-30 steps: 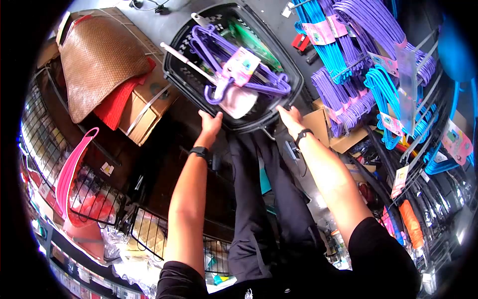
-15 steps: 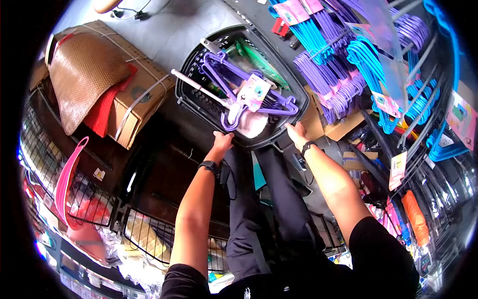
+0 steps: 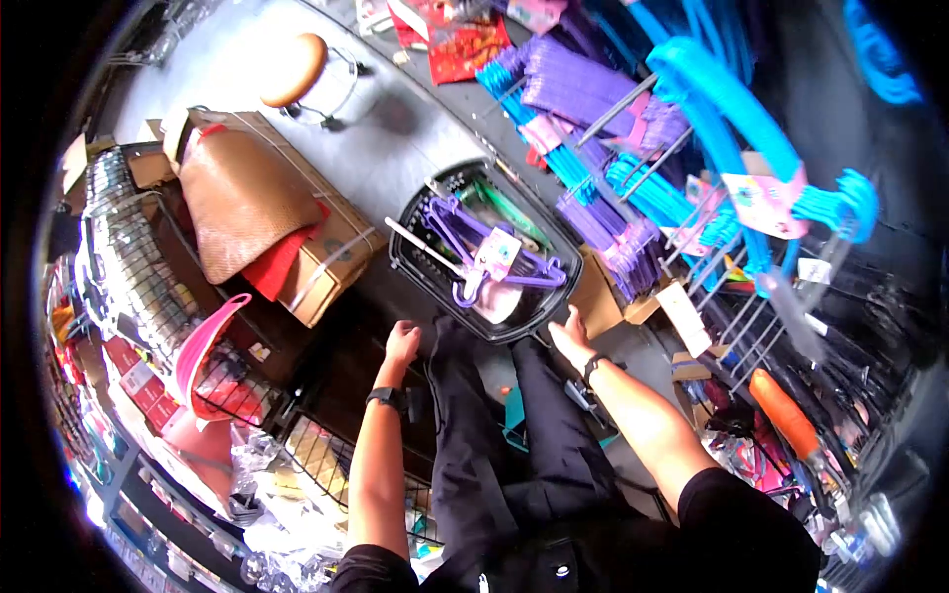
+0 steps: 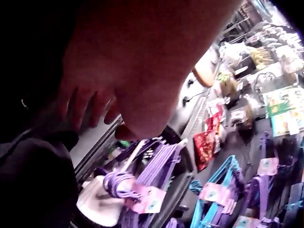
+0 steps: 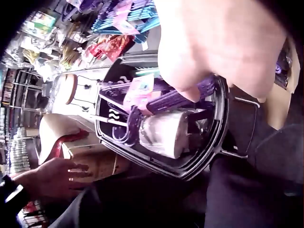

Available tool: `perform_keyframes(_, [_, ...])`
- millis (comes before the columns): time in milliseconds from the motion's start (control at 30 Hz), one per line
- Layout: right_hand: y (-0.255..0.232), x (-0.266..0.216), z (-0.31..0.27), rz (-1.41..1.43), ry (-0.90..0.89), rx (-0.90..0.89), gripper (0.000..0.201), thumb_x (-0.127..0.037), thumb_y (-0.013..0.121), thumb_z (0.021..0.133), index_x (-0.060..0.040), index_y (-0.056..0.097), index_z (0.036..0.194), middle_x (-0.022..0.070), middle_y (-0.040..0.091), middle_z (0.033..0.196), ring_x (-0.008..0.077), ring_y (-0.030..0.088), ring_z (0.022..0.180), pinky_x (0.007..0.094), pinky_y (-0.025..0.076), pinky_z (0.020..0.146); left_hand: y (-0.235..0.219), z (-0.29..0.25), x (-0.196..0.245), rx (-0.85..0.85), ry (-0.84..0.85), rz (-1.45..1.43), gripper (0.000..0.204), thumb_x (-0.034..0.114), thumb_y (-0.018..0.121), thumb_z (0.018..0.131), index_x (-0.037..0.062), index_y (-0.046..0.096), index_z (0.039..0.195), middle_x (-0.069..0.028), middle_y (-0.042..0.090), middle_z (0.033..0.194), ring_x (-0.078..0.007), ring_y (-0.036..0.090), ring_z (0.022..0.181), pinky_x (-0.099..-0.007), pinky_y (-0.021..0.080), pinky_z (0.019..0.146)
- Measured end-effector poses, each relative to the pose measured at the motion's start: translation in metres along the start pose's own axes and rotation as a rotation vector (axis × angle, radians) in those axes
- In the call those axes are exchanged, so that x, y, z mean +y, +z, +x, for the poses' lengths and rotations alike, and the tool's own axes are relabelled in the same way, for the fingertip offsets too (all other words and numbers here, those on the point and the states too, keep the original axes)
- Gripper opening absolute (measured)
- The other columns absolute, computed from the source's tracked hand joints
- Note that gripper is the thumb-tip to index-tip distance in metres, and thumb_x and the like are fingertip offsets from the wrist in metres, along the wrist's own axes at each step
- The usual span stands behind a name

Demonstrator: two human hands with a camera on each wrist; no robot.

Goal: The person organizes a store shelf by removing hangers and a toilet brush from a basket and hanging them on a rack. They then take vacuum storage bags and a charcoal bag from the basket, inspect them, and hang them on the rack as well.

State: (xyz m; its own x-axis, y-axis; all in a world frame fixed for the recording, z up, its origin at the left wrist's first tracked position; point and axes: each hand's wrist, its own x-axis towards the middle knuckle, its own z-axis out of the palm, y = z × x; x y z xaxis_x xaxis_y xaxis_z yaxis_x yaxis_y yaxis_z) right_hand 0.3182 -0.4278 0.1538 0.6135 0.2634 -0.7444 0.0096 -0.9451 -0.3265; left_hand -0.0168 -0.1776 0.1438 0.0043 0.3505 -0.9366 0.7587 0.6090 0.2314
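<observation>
A black plastic basket (image 3: 407,279) stands low in front of the person's legs. Inside lie purple clothes hangers (image 3: 539,274) with a pink label, a white rod (image 3: 423,245), a pale wrapped piece (image 5: 164,135) and something green (image 3: 514,212). To the near left of the basket, the left hand (image 3: 402,344) hangs apart from it, holding nothing; its fingers dangle loosely in the left wrist view. Close by the basket's near right corner is the right hand (image 3: 570,338), thumb raised. From the right wrist camera this hand overlaps the basket's rim, its fingertips partly hidden.
Racks of purple and blue hangers (image 3: 593,89) crowd the right side, with metal hooks sticking out. A cardboard box (image 3: 331,262) under a brown woven mat (image 3: 242,203) is at left. A round stool (image 3: 297,71) stands farther back. Wire shelving (image 3: 326,460) borders the near left.
The basket has gone lower and looks smaller. Both hands gripped its near rim earlier; the left has come away and the right has loosened. The head view has shifted, showing the stool.
</observation>
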Motion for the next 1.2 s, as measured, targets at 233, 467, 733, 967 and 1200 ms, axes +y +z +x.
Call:
perform_keyframes(233, [-0.084,-0.042,-0.116,0.068,-0.026,0.008,0.038,-0.023,0.070,0.083,-0.0011,0.065,0.114,0.0184,0.071,0.110,0.0316,0.067,0.108,0.0408,0.052,0.094,-0.138,-0.118,0.111,0.001,0.167,-0.232,0.025,0.019,0.054,0.098,0.0095,0.059,0.121,-0.0063,0.067,0.102,-0.0134,0.064,0.071,-0.0277,0.049,0.056])
perform_keyframes(467, [-0.130,-0.103,-0.243,0.373,0.246,-0.022,0.012,-0.018,0.060,0.094,-0.0068,0.066,0.095,0.0030,0.067,0.085,0.0129,0.064,0.072,0.0287,0.052,0.063,-0.225,-0.137,0.173,-0.339,0.253,-0.192,0.024,0.024,0.054,0.100,0.0112,0.058,0.120,-0.0054,0.069,0.104,-0.0158,0.067,0.078,-0.0283,0.050,0.061])
perform_keyframes(733, [-0.094,-0.145,-0.296,0.602,0.100,0.160,0.015,-0.011,0.061,0.092,-0.0024,0.069,0.101,0.0067,0.072,0.084,0.0150,0.068,0.074,0.0312,0.056,0.069,-0.296,-0.162,0.238,-0.473,0.127,-0.211,0.030,0.029,0.053,0.099,0.0081,0.058,0.120,-0.0074,0.068,0.117,-0.0256,0.068,0.100,-0.0411,0.055,0.084])
perform_keyframes(967, [-0.075,-0.136,-0.301,0.708,0.010,0.358,0.015,-0.012,0.062,0.094,-0.0033,0.068,0.105,0.0071,0.072,0.089,0.0153,0.070,0.077,0.0302,0.056,0.069,-0.291,-0.218,0.287,-0.707,0.145,-0.648,0.016,0.026,0.059,0.097,0.0138,0.066,0.105,0.0002,0.069,0.102,-0.0203,0.062,0.098,-0.0344,0.050,0.088])
perform_keyframes(1200, [-0.035,-0.089,-0.289,0.881,0.101,0.044,0.017,-0.020,0.058,0.097,-0.0070,0.067,0.105,0.0055,0.070,0.092,0.0142,0.067,0.078,0.0291,0.054,0.067,-0.290,-0.286,0.257,-0.484,0.278,-0.407,0.028,0.034,0.057,0.099,0.0164,0.063,0.120,-0.0004,0.066,0.118,-0.0180,0.062,0.099,-0.0349,0.050,0.086])
